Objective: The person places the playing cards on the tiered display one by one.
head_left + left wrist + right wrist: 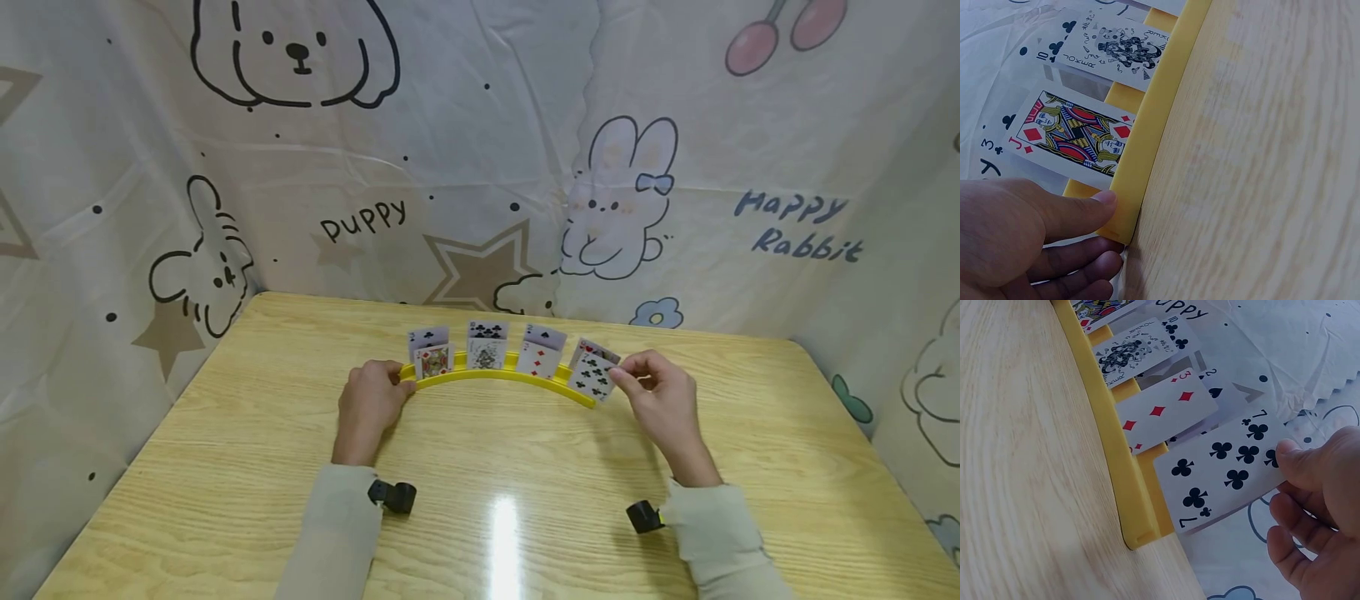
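Note:
A curved yellow card holder (487, 375) stands on the table with playing cards upright in two rows. My left hand (371, 404) grips its left end, thumb on the front strip beside the jack of diamonds (1075, 134). At the right end, my right hand (663, 396) pinches the seven of clubs (1222, 465) by its upper edge, thumb on the face. That card's lower edge is at the holder; whether it sits in the groove I cannot tell. Between them stand a joker (1122, 50) and the three of diamonds (1169, 409).
Behind the front cards stand a three of clubs (427, 335), a ten of clubs (487, 328), a two of spades (546, 335) and a partly hidden red-marked card (588, 346). The wooden table (465, 467) meets a printed cloth (465, 167) at the back.

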The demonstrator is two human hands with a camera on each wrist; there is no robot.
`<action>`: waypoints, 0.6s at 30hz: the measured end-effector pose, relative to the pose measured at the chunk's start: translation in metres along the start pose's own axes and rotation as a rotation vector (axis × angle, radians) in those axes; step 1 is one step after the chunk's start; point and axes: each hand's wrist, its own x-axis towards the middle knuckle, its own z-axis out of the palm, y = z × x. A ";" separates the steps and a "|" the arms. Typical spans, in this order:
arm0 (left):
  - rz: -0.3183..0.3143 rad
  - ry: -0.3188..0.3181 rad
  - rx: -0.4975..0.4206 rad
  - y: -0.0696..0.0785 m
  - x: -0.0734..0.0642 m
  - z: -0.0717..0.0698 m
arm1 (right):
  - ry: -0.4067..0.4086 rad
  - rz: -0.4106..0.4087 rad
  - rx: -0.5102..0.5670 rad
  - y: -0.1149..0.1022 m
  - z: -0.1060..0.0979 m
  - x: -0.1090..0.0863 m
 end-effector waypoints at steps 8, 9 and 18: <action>0.004 0.009 0.000 0.000 0.000 0.001 | -0.013 0.002 -0.019 0.002 0.006 0.000; 0.007 0.011 0.002 -0.001 0.000 0.001 | -0.014 0.007 -0.020 0.003 0.006 0.000; 0.019 0.009 -0.006 -0.001 0.000 0.000 | -0.021 0.023 -0.034 0.005 0.009 -0.001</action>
